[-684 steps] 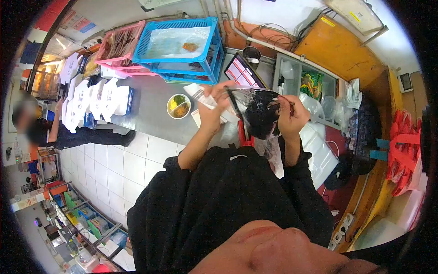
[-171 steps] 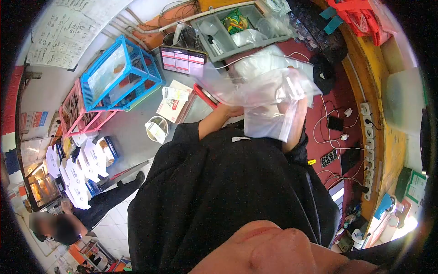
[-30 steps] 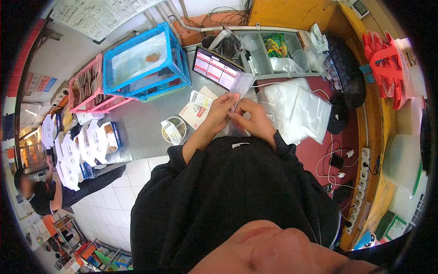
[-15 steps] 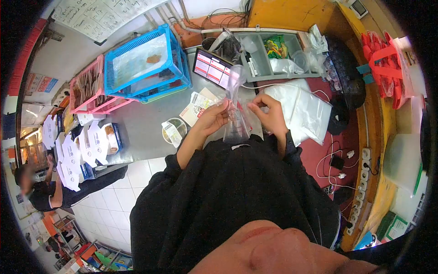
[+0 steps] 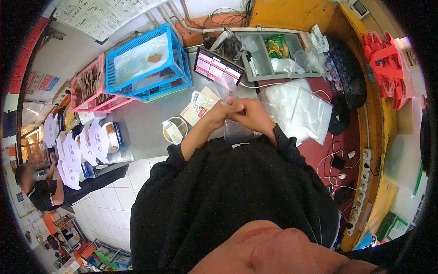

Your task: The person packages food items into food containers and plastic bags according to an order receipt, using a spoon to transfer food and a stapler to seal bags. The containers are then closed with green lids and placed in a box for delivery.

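Observation:
A clear plastic bag [image 5: 238, 132] hangs close in front of my black top, its upper part rising above my fingers toward the tablet. My left hand [image 5: 221, 112] is closed on the gathered bag. My right hand [image 5: 253, 116] meets it there, fingers bent and pinching the same plastic. Where the two hands touch, the fingertips overlap and hide the grip. Left of my forearm stands a round clear-lidded tub [image 5: 175, 131] with a white label. Beside it lie printed paper slips [image 5: 199, 108].
A tablet [image 5: 218, 67] leans behind my hands. At right are a grey divided tray [image 5: 269, 78] and flat plastic bags [image 5: 311, 114]. Blue baskets [image 5: 111, 82], a pink basket [image 5: 91, 109] and white boxes [image 5: 94, 141] stand left. Another person [image 5: 43, 189] works far left.
My hands have come together from apart; the right moved left to the bag. The bag's upper part is now gathered and partly covered by my fingers.

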Demonstrator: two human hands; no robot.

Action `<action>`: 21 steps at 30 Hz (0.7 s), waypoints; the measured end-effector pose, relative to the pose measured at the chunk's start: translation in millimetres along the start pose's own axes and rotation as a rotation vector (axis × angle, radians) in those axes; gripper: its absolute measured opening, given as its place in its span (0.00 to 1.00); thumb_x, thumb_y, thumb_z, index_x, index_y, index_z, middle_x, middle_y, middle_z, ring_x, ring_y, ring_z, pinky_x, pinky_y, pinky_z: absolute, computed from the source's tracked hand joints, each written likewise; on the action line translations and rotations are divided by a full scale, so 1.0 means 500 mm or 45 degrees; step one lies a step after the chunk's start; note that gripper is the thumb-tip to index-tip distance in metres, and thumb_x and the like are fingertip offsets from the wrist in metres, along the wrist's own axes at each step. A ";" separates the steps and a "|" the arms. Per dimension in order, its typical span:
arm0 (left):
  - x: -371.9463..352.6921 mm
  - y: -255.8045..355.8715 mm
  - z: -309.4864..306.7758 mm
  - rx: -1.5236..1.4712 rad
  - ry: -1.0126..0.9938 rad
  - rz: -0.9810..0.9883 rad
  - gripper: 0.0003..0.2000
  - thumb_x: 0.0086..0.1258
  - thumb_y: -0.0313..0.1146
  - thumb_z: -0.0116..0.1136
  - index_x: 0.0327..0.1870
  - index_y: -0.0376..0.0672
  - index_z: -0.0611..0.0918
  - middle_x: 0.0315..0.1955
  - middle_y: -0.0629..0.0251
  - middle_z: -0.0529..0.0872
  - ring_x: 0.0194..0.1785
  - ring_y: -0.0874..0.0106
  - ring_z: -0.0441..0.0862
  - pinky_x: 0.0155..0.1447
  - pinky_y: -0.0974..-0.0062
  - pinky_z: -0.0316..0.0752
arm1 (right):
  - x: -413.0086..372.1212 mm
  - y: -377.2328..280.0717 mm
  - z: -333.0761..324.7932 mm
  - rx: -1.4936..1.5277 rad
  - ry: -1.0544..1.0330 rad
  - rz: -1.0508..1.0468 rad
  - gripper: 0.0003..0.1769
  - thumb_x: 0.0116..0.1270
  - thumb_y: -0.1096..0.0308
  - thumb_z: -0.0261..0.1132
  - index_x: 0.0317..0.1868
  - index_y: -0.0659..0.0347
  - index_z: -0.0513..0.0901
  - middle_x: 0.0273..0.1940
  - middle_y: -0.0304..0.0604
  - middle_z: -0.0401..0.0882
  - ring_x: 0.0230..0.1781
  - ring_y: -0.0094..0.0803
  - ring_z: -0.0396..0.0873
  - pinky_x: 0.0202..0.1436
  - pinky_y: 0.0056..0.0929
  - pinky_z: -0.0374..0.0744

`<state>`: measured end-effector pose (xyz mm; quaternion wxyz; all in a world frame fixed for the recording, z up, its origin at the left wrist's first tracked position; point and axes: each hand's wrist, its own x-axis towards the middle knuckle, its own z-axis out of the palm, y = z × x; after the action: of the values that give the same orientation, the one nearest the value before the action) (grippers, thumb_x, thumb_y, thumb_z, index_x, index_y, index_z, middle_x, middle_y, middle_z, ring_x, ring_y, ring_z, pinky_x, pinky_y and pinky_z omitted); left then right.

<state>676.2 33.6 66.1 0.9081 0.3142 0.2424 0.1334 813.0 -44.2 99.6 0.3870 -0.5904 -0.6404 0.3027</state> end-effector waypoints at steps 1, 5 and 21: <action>0.010 -0.021 -0.039 0.363 0.127 0.047 0.13 0.61 0.33 0.63 0.43 0.39 0.78 0.30 0.68 0.81 0.32 0.74 0.80 0.37 0.79 0.75 | -0.005 0.013 -0.001 -0.114 0.016 -0.158 0.09 0.53 0.68 0.68 0.31 0.64 0.79 0.21 0.45 0.75 0.21 0.31 0.73 0.26 0.30 0.71; -0.014 0.057 -0.234 1.072 0.759 0.592 0.09 0.55 0.28 0.67 0.34 0.38 0.80 0.24 0.72 0.79 0.25 0.78 0.76 0.34 0.78 0.72 | -0.045 0.038 -0.096 -0.379 0.554 0.295 0.07 0.51 0.70 0.63 0.22 0.63 0.74 0.21 0.48 0.73 0.22 0.43 0.75 0.28 0.34 0.74; 0.009 -0.010 0.012 0.252 -0.023 0.054 0.08 0.61 0.33 0.64 0.36 0.39 0.82 0.32 0.66 0.85 0.36 0.77 0.80 0.40 0.77 0.74 | -0.046 -0.017 -0.050 0.104 0.059 0.154 0.10 0.54 0.67 0.65 0.24 0.66 0.78 0.20 0.45 0.73 0.20 0.33 0.72 0.25 0.30 0.70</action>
<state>683.6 28.5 65.8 0.8717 0.4087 0.2396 0.1251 830.0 -69.9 116.5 0.4065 -0.6185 -0.5815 0.3376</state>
